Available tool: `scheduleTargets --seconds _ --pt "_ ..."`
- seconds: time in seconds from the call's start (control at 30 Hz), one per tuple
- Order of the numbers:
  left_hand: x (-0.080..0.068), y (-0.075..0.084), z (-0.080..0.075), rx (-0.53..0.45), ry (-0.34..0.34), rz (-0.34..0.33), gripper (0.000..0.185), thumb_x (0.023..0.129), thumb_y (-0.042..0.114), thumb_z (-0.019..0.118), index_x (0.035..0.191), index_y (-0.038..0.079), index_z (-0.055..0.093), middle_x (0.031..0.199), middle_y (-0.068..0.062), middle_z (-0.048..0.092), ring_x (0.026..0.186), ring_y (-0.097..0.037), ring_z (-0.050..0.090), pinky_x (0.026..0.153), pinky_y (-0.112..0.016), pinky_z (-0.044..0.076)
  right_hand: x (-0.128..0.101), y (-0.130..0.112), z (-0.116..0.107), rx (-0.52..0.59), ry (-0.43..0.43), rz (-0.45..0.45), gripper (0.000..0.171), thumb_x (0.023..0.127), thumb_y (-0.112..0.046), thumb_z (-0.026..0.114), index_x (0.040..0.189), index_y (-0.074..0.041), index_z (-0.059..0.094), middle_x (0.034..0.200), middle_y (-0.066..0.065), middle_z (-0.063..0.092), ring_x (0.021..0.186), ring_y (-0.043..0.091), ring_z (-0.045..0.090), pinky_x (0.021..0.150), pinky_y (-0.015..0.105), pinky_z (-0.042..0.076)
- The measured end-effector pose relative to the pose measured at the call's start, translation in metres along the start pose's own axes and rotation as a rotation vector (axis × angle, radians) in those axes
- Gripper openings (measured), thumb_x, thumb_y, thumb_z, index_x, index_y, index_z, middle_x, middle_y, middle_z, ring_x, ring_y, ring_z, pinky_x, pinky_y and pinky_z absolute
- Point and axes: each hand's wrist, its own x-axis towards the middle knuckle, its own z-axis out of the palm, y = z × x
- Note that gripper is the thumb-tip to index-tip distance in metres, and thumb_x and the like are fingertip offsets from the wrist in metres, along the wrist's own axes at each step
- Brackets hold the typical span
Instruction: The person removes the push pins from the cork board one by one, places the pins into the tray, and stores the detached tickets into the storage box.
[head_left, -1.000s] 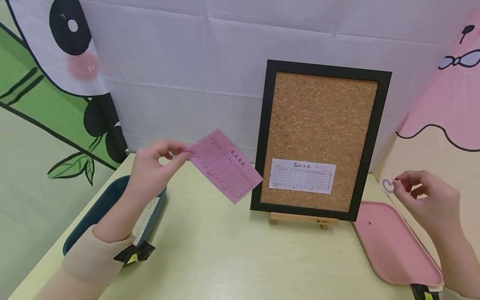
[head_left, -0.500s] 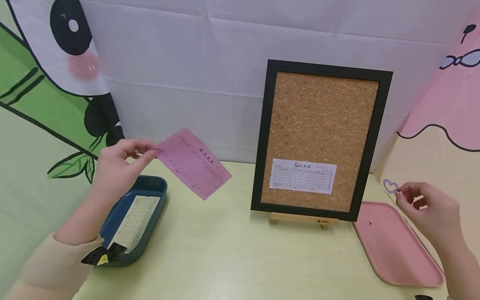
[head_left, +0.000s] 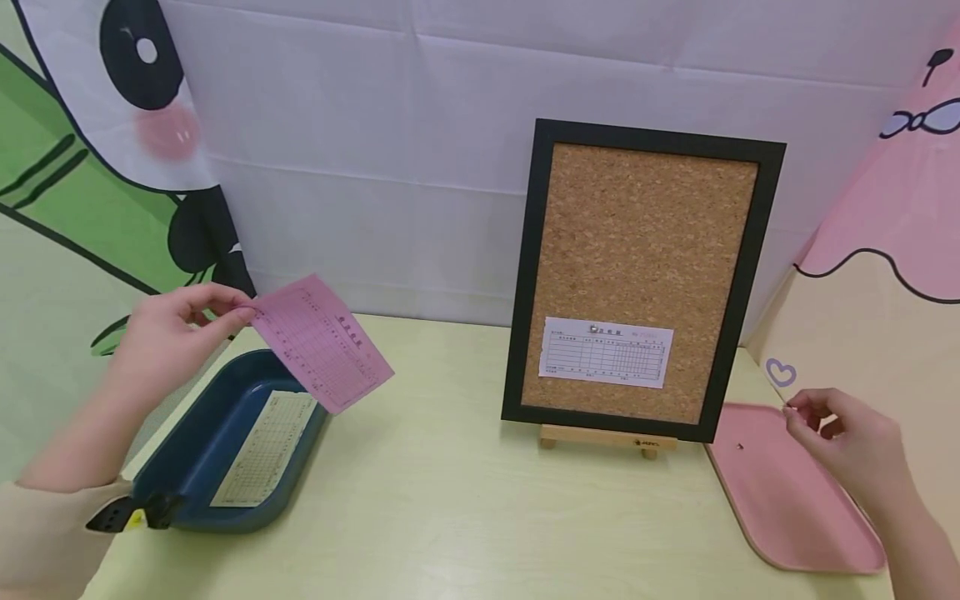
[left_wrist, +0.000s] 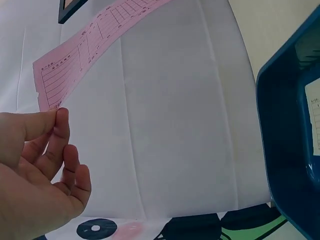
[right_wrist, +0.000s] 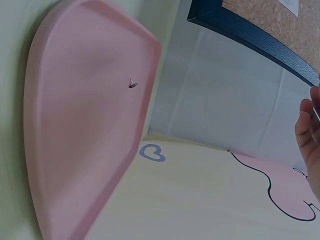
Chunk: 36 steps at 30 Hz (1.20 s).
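The pale table (head_left: 450, 500) spans the lower frame; on it, right of centre, I see the black-framed cork board (head_left: 645, 225) on its wooden stand (head_left: 607, 437). The blue tray (head_left: 202, 433) lies at lower left, the pink tray (head_left: 795, 500) at lower right. The left hand (head_left: 180, 337), left of centre, pinches a corner of the pink slip (head_left: 322, 346), which hangs tilted, overlapping the blue tray's upper right side in my view. The right hand (head_left: 851, 442), at the right edge, has thumb and forefinger together on what I take to be a small pin (head_left: 785, 407), too tiny to confirm. A white slip (head_left: 606, 354) is fixed low on the cork; a yellowish slip (head_left: 264, 450) lies in the blue tray; one loose tack (right_wrist: 132, 84) sits on the pink tray. I judge this the readying step, with slip and pin in hand; the next move calls for bringing both to bare cork, squaring the paper flat, and pressing the pin through.
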Motion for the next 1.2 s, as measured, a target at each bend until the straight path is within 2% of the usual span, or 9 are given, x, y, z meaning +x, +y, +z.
scheduleTargets --seconds 0.13,0.3,0.37,0.5,0.6,0.9,1.0,1.2 --pt "0.003 -0.017 -0.009 0.030 -0.056 -0.011 0.030 0.091 0.037 0.061 0.105 0.011 0.066 0.070 0.011 0.062 0.063 -0.012 0.046 0.047 -0.028 0.035 -0.003 0.005 0.003 0.001 -0.034 0.019 0.024 0.068 0.009 0.070 0.082 -0.010 0.064 0.066 -0.022 0.051 0.062 -0.013 0.043 0.057 0.003 0.037" --pt "0.010 -0.045 -0.015 0.044 -0.128 -0.015 0.032 0.091 0.034 0.062 0.106 0.007 0.065 0.071 0.014 0.062 0.059 -0.014 0.044 0.047 -0.029 0.035 -0.005 0.012 0.006 -0.015 -0.073 0.023 0.023 0.069 0.007 0.070 0.082 -0.011 0.064 0.065 -0.020 0.051 0.063 -0.012 0.042 0.058 0.003 0.037" --pt "0.012 -0.056 -0.016 0.045 -0.152 -0.013 0.032 0.091 0.033 0.062 0.106 0.005 0.065 0.074 0.014 0.064 0.063 -0.012 0.045 0.049 -0.028 0.035 -0.006 0.016 0.006 -0.018 -0.085 0.030 0.023 0.069 0.006 0.070 0.081 -0.012 0.064 0.065 -0.020 0.051 0.063 -0.012 0.042 0.057 0.004 0.037" --pt "0.017 -0.073 -0.016 0.064 -0.185 -0.017 0.032 0.091 0.031 0.062 0.105 0.002 0.065 0.081 0.002 0.069 0.068 -0.009 0.048 0.054 -0.027 0.036 -0.009 0.023 0.007 -0.022 -0.109 0.049 0.023 0.070 0.005 0.070 0.082 -0.013 0.064 0.064 -0.018 0.052 0.063 -0.011 0.042 0.057 0.005 0.037" --pt "0.021 -0.084 -0.017 0.083 -0.212 -0.017 0.032 0.092 0.030 0.061 0.105 0.001 0.065 0.084 -0.006 0.069 0.069 -0.004 0.049 0.057 -0.026 0.037 -0.012 0.029 0.008 -0.024 -0.127 0.059 0.023 0.071 0.005 0.071 0.083 -0.014 0.064 0.065 -0.017 0.053 0.063 -0.010 0.043 0.057 0.005 0.037" --pt "0.026 -0.110 -0.020 0.107 -0.336 -0.044 0.031 0.093 0.027 0.060 0.106 -0.001 0.064 0.087 -0.006 0.070 0.071 0.004 0.050 0.062 -0.023 0.042 -0.017 0.041 0.011 -0.008 -0.179 0.048 0.024 0.071 0.005 0.070 0.082 -0.014 0.063 0.065 -0.018 0.054 0.062 -0.010 0.045 0.056 0.006 0.038" --pt "0.028 -0.117 -0.020 0.122 -0.381 -0.062 0.033 0.093 0.028 0.060 0.107 -0.002 0.063 0.088 -0.006 0.069 0.072 0.003 0.052 0.064 -0.026 0.045 -0.019 0.045 0.013 -0.009 -0.202 0.044 0.023 0.071 0.005 0.070 0.082 -0.014 0.063 0.066 -0.019 0.054 0.062 -0.010 0.045 0.056 0.007 0.038" --pt "0.031 -0.130 -0.019 0.132 -0.512 -0.088 0.035 0.094 0.030 0.059 0.108 -0.002 0.062 0.096 -0.009 0.068 0.083 -0.010 0.058 0.075 -0.048 0.049 -0.021 0.051 0.015 -0.013 -0.219 0.035 0.023 0.071 0.004 0.070 0.082 -0.014 0.062 0.066 -0.019 0.054 0.062 -0.010 0.045 0.056 0.007 0.037"
